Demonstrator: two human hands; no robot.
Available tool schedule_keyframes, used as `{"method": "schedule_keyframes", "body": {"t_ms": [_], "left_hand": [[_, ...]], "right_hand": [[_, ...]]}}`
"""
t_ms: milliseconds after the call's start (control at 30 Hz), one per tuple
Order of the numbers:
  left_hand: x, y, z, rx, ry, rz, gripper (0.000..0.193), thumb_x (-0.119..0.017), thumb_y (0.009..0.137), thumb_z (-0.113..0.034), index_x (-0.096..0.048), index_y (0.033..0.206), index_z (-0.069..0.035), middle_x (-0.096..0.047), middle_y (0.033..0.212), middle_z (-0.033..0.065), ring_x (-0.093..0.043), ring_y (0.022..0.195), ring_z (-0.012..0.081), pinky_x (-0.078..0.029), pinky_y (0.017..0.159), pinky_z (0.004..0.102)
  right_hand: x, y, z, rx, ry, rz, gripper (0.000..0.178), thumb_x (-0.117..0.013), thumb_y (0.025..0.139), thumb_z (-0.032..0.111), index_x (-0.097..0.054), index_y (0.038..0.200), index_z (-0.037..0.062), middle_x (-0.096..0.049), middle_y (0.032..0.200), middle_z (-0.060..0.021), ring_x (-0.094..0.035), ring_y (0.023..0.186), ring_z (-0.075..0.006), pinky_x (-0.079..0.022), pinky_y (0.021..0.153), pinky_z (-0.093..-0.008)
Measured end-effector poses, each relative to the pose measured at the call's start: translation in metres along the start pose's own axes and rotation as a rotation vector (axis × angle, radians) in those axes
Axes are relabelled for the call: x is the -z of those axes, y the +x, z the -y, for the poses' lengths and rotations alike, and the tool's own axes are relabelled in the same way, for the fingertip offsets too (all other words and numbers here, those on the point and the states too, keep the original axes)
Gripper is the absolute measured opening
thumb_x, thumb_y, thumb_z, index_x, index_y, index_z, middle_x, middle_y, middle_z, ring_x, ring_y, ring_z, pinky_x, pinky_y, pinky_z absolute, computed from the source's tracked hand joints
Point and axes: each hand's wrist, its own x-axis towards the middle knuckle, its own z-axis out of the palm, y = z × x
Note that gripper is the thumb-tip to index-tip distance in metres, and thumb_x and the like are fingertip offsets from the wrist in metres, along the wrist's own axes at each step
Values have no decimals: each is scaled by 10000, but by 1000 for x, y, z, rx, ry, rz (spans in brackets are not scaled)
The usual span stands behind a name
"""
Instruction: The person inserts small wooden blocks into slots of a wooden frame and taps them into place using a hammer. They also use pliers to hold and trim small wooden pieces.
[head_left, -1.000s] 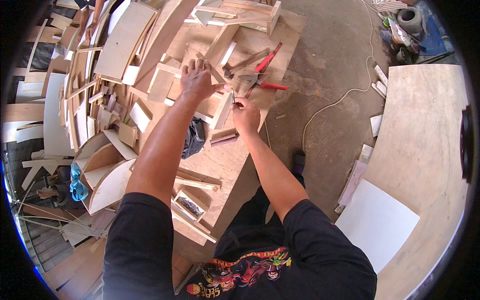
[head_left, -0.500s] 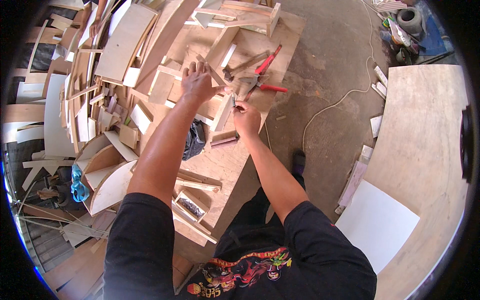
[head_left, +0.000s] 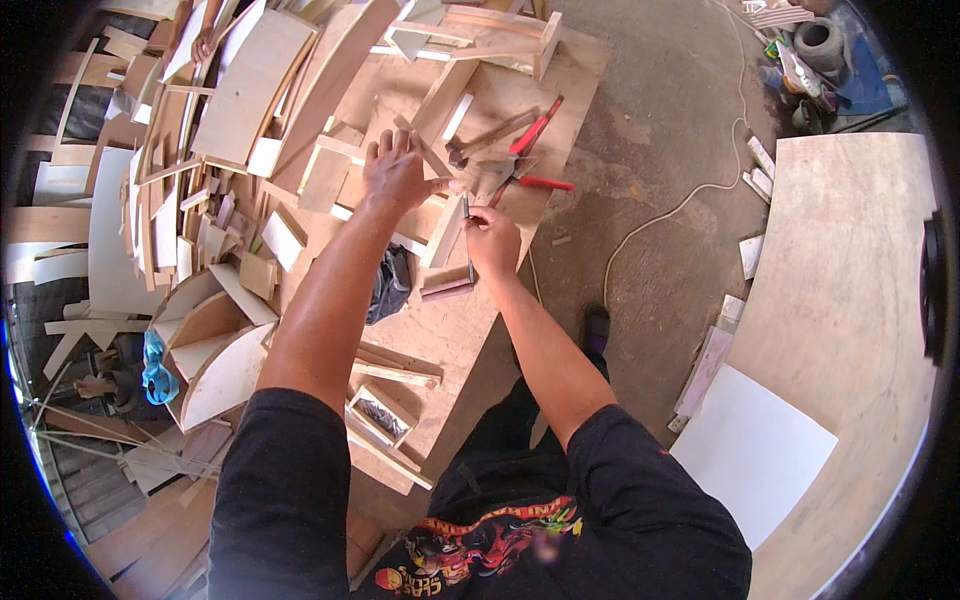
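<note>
Pen-like tool: one, dark and thin [head_left: 466, 207], at the edge of a pale wood piece [head_left: 441, 238] on the bench [head_left: 455, 335]; its long axis runs away from the body, upper end pointing forward, close by the left thumb.
Right hand: fingers pinched around the pen-like tool [head_left: 493, 242].
Left hand: fingers spread wide over the wood parts, thumb stretched rightward [head_left: 395, 180].
Hammer: one, beyond the hands [head_left: 499, 130].
Red-handled tools: beside the hammer, overlapping; exact count unclear [head_left: 546, 183].
Black bag: one, nearer the body [head_left: 390, 288].
Small open box: one, nearer still [head_left: 402, 401].
</note>
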Motion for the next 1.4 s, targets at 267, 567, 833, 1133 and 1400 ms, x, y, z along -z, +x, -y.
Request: {"method": "schedule_keyframes", "body": {"t_ms": [267,567,833,1133,1400], "left_hand": [[4,-2,-1,-1,-18,23,1217,-589,650,-877,-420,1463,13,-446,1464,155,-356,1404,348,-275,1157,493],[1,0,-2,-2,-8,-3,1222,-573,653,-887,-418,1464,14,-455,1452,160,-367,1392,340,-284,1148,489],[2,-2,-3,-2,-15,-37,1160,-633,657,-837,-456,1437,2,-479,1414,145,-393,1364,332,-310,1126,475],[2,-2,-1,20,-9,-6,1132,-653,661,-814,-455,1449,-26,-459,1452,136,-387,1374,328,-329,1112,468],[0,-3,-7,51,-43,-38,1133,-665,654,-804,-447,1459,-37,-443,1471,127,-372,1386,330,-312,1126,472]], "right_hand": [[1,-4,-2,-9,31,19,174,-713,833,194,-768,978,115,-742,879,-125,-714,812,-324,-538,726,-421],[2,2,-1,-44,40,25,181,-727,823,195,-770,974,106,-740,866,-134,-716,806,-315,-542,731,-404],[3,3,-9,-28,54,74,200,-737,810,186,-768,987,98,-740,873,-138,-717,805,-308,-542,729,-396],[14,1,-4,-50,30,172,211,-753,813,206,-765,1002,114,-743,886,-124,-718,800,-288,-538,714,-387],[44,4,-20,60,38,141,203,-733,800,171,-755,992,109,-743,881,-107,-722,835,-270,-545,728,-368]]}}
